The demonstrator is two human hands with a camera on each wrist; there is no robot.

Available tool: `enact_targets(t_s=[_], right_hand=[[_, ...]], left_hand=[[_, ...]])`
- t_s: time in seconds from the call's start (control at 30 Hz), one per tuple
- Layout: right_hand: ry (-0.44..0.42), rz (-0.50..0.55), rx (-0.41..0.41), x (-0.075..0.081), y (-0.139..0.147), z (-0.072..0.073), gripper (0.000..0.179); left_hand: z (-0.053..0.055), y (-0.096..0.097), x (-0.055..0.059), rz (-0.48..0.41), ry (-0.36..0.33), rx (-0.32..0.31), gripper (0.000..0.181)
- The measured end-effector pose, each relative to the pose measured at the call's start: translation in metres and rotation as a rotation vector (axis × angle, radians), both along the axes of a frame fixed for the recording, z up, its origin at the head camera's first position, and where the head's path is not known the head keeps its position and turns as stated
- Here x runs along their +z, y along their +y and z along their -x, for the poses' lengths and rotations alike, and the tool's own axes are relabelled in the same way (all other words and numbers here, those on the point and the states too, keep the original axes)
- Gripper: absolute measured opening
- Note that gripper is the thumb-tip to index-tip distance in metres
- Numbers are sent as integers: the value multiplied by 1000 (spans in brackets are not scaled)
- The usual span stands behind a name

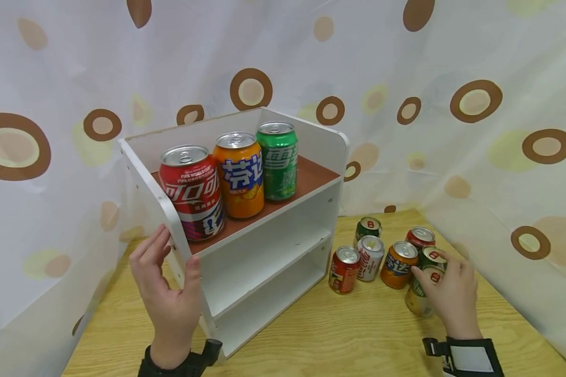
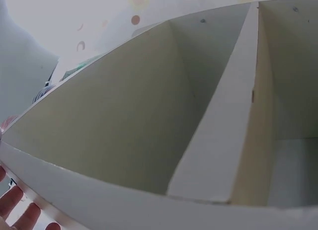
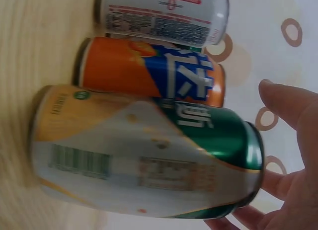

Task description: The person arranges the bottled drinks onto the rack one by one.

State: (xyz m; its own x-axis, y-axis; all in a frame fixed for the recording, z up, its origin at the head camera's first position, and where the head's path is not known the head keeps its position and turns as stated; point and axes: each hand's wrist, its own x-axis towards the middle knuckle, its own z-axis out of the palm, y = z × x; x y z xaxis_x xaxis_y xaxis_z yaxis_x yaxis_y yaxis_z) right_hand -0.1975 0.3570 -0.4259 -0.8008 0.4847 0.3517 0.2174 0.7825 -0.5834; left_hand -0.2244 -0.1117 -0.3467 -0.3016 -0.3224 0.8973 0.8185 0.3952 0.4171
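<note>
Currently resting left hand (image 1: 172,298) on the shelf (image 1: 269,246) with fingers spread. Holding right hand (image 1: 453,296) by the front can (image 3: 144,155) with thumb and fingers parted, not gripping.

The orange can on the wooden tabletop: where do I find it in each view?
Head: the orange can is right of centre, just left of the right hand.
Left wrist: not visible; the white shelf unit fills most of it.
Right wrist: upper middle, appearing sideways, between the white can above and the green-and-white can below.
Shared landmark: the brown-ringed backdrop, in all three.
</note>
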Motion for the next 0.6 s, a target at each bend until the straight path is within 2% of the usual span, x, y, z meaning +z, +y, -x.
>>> enact_targets(t_s=[0.33, 0.6], right_hand=[[-41, 78, -70, -23, 4, 2, 92], [-72, 124, -97, -26, 2, 4, 93]], left_hand=[[0, 1, 1, 0, 14, -3, 69], [0, 2, 1, -7, 14, 3, 69]])
